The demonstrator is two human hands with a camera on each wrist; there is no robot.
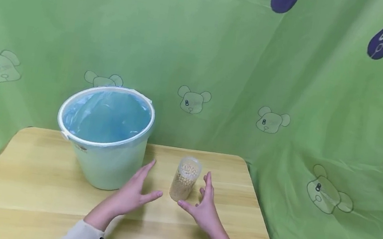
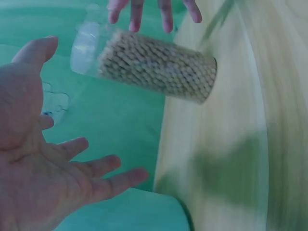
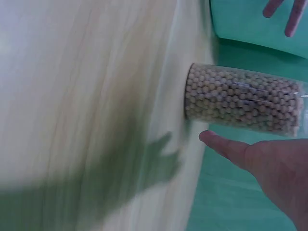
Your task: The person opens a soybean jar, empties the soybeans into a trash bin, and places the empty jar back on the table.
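Note:
A clear jar (image 1: 184, 178) of small round beige beads or beans stands upright on the wooden table. My right hand (image 1: 204, 210) is just right of it, fingers spread, thumb near its base; contact cannot be made out. To its left, my left hand (image 1: 134, 191) has its fingers spread apart and nothing in its grasp. The left wrist view shows the jar (image 2: 156, 65) apart from the left hand (image 2: 53, 154). In the right wrist view the jar (image 3: 243, 98) lies beyond the right hand (image 3: 269, 163), whose thumb extends toward it.
A pale bucket (image 1: 106, 164) with a white rim and a blue liner stands at the back left of the table, close to my left hand. The wooden table (image 1: 36, 191) ends at the green curtain (image 1: 223, 58), which hangs behind and beside it.

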